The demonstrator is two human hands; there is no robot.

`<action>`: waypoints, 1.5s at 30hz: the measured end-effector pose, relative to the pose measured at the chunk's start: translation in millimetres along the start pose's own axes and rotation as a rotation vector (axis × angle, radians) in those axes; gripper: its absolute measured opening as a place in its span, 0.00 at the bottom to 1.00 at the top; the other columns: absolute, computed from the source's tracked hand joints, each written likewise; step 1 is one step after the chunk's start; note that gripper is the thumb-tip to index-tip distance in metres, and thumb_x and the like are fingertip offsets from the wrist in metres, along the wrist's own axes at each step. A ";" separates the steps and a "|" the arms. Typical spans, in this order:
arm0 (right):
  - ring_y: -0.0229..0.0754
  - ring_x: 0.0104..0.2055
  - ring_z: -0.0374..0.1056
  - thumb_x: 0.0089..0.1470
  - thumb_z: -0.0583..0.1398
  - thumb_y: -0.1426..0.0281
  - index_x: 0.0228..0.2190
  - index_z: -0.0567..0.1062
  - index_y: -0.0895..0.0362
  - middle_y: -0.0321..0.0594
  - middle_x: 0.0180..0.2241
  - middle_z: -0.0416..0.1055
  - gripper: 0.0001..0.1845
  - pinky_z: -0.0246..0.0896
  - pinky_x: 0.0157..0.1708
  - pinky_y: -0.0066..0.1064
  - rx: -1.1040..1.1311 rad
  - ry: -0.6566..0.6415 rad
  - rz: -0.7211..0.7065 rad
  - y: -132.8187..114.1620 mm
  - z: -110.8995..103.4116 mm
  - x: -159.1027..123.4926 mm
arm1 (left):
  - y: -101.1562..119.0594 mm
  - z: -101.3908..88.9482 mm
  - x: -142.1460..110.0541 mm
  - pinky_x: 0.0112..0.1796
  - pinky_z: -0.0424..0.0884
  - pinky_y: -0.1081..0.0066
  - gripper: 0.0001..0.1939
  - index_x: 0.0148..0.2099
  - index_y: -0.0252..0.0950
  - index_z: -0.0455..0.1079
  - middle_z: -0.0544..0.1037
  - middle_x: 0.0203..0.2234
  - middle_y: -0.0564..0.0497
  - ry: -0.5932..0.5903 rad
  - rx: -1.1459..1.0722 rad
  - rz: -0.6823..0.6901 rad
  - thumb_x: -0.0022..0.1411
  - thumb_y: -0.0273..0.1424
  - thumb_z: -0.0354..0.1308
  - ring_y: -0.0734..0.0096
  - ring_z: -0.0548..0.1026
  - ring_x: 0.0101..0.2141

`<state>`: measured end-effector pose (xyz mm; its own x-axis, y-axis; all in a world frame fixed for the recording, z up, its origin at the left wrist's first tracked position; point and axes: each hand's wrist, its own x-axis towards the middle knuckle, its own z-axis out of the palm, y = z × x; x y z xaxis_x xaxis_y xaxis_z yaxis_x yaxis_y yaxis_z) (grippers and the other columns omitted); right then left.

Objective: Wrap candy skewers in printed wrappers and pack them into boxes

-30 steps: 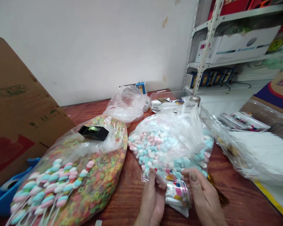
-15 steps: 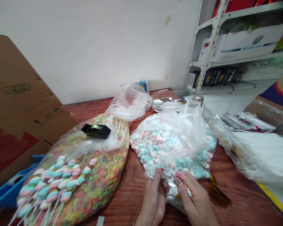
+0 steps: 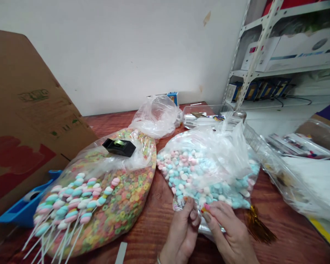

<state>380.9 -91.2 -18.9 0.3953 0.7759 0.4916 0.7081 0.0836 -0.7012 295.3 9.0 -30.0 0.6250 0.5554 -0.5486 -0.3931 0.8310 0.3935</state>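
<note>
Both hands are bare and enter the view at the bottom edge, at lower centre, with the left hand (image 3: 181,234) and the right hand (image 3: 229,231) held just beside each other. Left hand: upright, turned inward toward the right hand. The fingers (image 3: 189,207) are curled and closed, with the thumb pressed against them in a pinch. Right hand: angled inward from the lower right, back of the hand facing up. The thumb (image 3: 207,217) and index finger are brought together in a pinch; the other fingers lie extended and close together. The two pinch points are near each other, at about the same height.
</note>
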 end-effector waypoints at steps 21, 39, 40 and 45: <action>0.46 0.48 0.69 0.61 0.55 0.63 0.44 0.74 0.49 0.41 0.46 0.71 0.11 0.66 0.45 0.32 0.048 0.030 0.034 -9.1 6.7 17.5 | 61.5 -26.4 -38.0 0.12 0.52 0.88 0.05 0.32 0.31 0.66 0.60 0.14 0.61 0.042 -0.503 0.007 0.60 0.23 0.59 0.90 0.58 0.12; 0.49 0.50 0.68 0.57 0.58 0.66 0.45 0.73 0.51 0.45 0.49 0.70 0.13 0.69 0.46 0.36 0.303 -0.345 -0.279 -130.2 154.1 58.8 | 132.9 -125.3 -92.5 0.17 0.59 0.79 0.17 0.24 0.35 0.64 0.59 0.13 0.60 0.360 -0.333 0.518 0.49 0.37 0.69 0.82 0.60 0.15; 0.48 0.51 0.69 0.58 0.57 0.67 0.46 0.73 0.52 0.46 0.49 0.70 0.14 0.69 0.46 0.35 0.292 -0.348 -0.286 -128.3 157.0 58.2 | 130.7 -127.2 -92.2 0.18 0.60 0.78 0.17 0.26 0.35 0.67 0.61 0.14 0.59 0.371 -0.291 0.536 0.46 0.38 0.71 0.81 0.61 0.16; 0.45 0.51 0.70 0.57 0.59 0.68 0.50 0.71 0.54 0.45 0.49 0.73 0.18 0.69 0.47 0.29 0.258 -0.379 -0.378 -118.8 161.0 59.1 | 130.4 -132.8 -98.6 0.20 0.62 0.79 0.16 0.28 0.33 0.71 0.67 0.16 0.57 0.317 -0.140 0.583 0.41 0.35 0.74 0.81 0.64 0.18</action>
<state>226.0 45.3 10.3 -0.1270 0.8280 0.5462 0.5749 0.5102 -0.6397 92.9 66.6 -22.5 0.0646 0.8783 -0.4737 -0.7030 0.3770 0.6031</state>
